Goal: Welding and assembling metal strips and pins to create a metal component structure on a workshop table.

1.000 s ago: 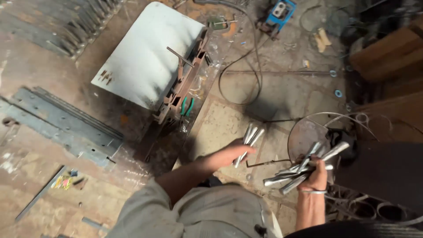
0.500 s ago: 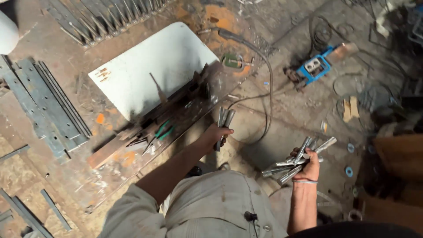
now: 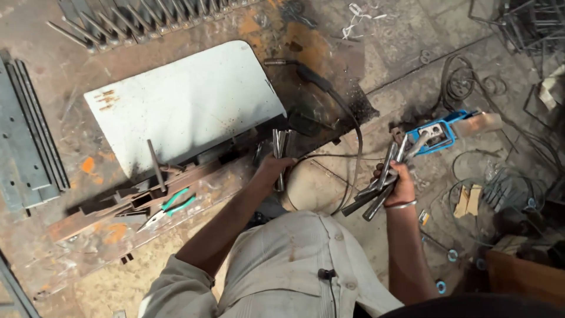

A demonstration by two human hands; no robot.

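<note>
The short grey steel rod pieces (image 3: 281,147) stand nearly upright in the left hand (image 3: 272,172), its grip wrapped tight round their lower ends, over the edge of the rusty steel frame (image 3: 147,206). A larger fanned bundle of the same cut steel rods (image 3: 382,179) sits in the right hand (image 3: 401,184), fist closed about its middle. These pieces look rigid and smooth, heavy for their size – likely to slide against one another, so a full-fist hold near the middle of the bundle seems safest. Beside the frame lie green-handled pliers (image 3: 170,207), beyond it a flat white sheet-metal panel (image 3: 185,103). A black welding torch cable (image 3: 335,112) curves across the workshop floor (image 3: 400,65) – a blue power tool (image 3: 438,134) lies just past the right hand.
</note>
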